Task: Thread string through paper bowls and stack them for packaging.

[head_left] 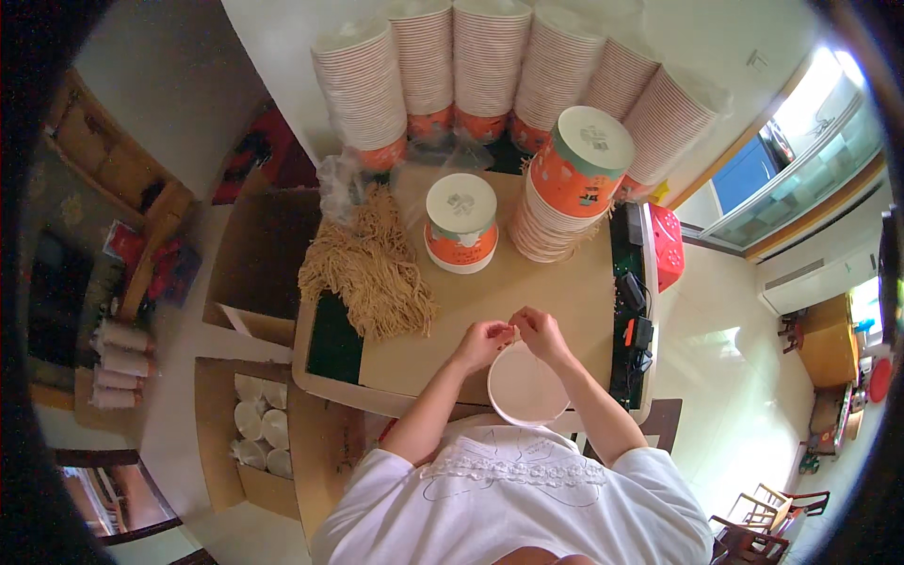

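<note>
A paper bucket (529,388) with a white inside rests at the table's near edge against my shirt, its open mouth toward me. Over its far rim my left hand (483,344) and my right hand (540,333) meet, fingertips pinched close together. What lies between the fingers is too small to make out. Just beyond, an orange and green paper bucket (461,235) stands upside down on a cardboard sheet (452,315). To its left spreads a heap of tan cords (377,268). A stack of upside-down buckets (576,179) rises on the right.
Tall wrapped stacks of buckets (490,56) line the table's far side. Black adapters (638,334) and a red plastic basket (666,247) are at the right edge. A cardboard box (250,428) with wrapped white stacks stands on the floor at left.
</note>
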### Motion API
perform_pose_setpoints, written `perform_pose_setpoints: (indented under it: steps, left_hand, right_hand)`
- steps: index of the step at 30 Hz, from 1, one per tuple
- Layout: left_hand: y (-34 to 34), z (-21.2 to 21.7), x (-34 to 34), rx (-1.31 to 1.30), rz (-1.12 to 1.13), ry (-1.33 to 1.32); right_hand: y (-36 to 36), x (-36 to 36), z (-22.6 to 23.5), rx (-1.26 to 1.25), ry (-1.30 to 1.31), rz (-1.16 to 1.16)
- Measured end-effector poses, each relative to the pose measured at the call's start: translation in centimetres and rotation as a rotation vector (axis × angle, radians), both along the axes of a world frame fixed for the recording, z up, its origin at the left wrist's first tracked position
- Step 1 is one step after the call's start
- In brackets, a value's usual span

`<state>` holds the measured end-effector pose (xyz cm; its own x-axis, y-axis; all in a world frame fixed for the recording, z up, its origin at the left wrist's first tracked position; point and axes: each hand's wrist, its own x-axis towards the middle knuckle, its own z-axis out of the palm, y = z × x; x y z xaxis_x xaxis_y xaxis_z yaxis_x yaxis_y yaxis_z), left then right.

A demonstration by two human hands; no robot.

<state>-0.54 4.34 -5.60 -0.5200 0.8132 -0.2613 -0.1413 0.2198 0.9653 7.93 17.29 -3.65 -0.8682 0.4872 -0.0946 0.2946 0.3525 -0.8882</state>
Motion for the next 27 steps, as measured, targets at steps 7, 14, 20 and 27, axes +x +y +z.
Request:
perform_pose_setpoints:
  steps: [7, 14, 20, 27]
  left_hand:
    - [1.0, -2.6, 0.2, 0.035, 0.068, -0.123]
    - [0.6, -2.9, -0.4, 0.033, 0.078, 0.252]
    - [1.0, -2.5, 0.5, 0.198, 0.176, -0.003]
    - [0.8, -1.6, 0.5, 0.14, 0.2, 0.135]
  right_hand:
    - [0.1, -0.1, -0.8, -0.112, 0.05, -0.004]
    - [-0.7, 0.7, 1.8, -0.203, -0.049, 0.027]
    - [-0.8, 0.2, 1.4, -0.126, 0.063, -0.023]
    - [-0.6, 0.5, 1.6, -0.17, -0.014, -0.039]
